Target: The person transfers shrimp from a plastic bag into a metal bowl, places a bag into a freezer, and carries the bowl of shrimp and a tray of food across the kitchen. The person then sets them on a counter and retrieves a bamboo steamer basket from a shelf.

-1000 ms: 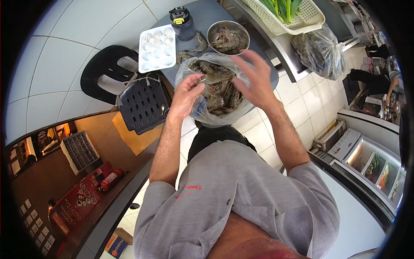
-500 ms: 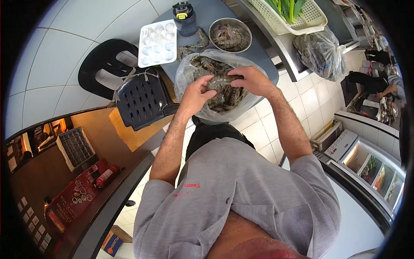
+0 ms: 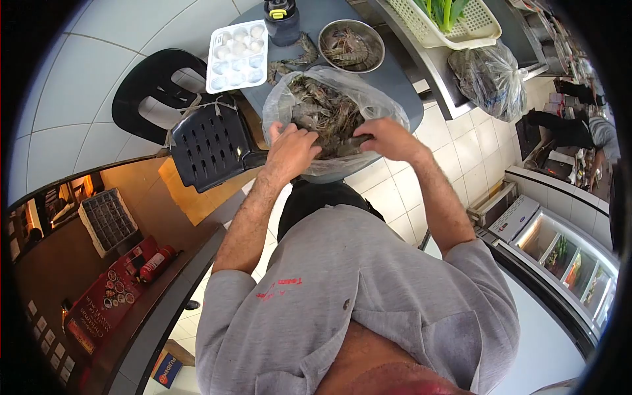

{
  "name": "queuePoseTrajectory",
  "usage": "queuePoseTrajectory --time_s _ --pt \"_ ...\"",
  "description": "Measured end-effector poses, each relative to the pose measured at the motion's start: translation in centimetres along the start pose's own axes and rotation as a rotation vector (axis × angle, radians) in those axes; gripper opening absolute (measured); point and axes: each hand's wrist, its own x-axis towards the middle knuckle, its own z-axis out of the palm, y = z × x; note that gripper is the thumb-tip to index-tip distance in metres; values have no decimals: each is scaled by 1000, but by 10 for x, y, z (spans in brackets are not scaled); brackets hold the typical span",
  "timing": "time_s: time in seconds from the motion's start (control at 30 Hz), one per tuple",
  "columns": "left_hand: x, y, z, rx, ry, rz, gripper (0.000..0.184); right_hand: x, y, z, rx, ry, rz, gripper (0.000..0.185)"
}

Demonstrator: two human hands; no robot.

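Observation:
A clear plastic bag [image 3: 387, 105] full of grey-brown shrimp [image 3: 319, 105] lies open at the table's near edge. Over its right part, my right hand [image 3: 390, 139] pinches one shrimp [image 3: 349, 145] by the end between thumb and fingers. At the bag's left rim, my left hand [image 3: 289, 153] has its fingers bent and apart above the shrimp, with no held thing visible. A metal bowl [image 3: 377, 45] with more shrimp inside stands behind the bag. Loose shrimp [image 3: 304, 51] lie on the table to the left of this bowl.
On the grey table [image 3: 401, 99] are a white tray of round pieces [image 3: 238, 56] and a dark bottle [image 3: 282, 26]. Black chairs [image 3: 210, 141] stand at left. At right, a metal counter [image 3: 454, 99] bears a basket [image 3: 484, 33] of greens and a tied plastic bag [image 3: 490, 79].
My hands have moved apart and slightly lower. My left hand has shifted left to the bag's rim, away from the shrimp between both hands; my right hand has lowered toward the near side.

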Motion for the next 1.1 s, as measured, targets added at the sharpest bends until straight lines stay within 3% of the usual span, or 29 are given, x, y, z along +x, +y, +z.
queuePoseTrajectory --time_s 0.03,0.1,0.3,0.43,0.5,0.63,0.7,0.83,0.9,1.0,1.1 --pt "3 0 3 -2 2 -3 24 0 -3 8 17 20 -25 28" --pt "15 0 11 -134 224 -7 22 2 -7 19 67 53 -51 26" --pt "68 10 33 -100 349 -44 28 13 18 36 -115 -4 68 24" --pt "99 12 48 -29 273 -80 30 20 26 25 -148 -60 216 19" --pt "103 11 53 -24 251 -73 27 23 30 19 -275 65 347 17" --pt "105 11 49 -75 187 -71 18 34 33 4 -354 270 403 18" --pt "102 8 49 -114 207 -59 15 44 44 1 -382 555 166 19" --pt "91 0 43 -235 240 -43 13 61 52 -7 -367 443 123 27" --pt "83 -1 37 -275 257 -53 13 70 62 5 -371 176 125 31" --pt "71 0 23 -370 268 -93 14 71 69 24 -453 374 29 27" --pt "64 -1 23 -477 322 -106 13 70 71 25 -421 316 64 25"
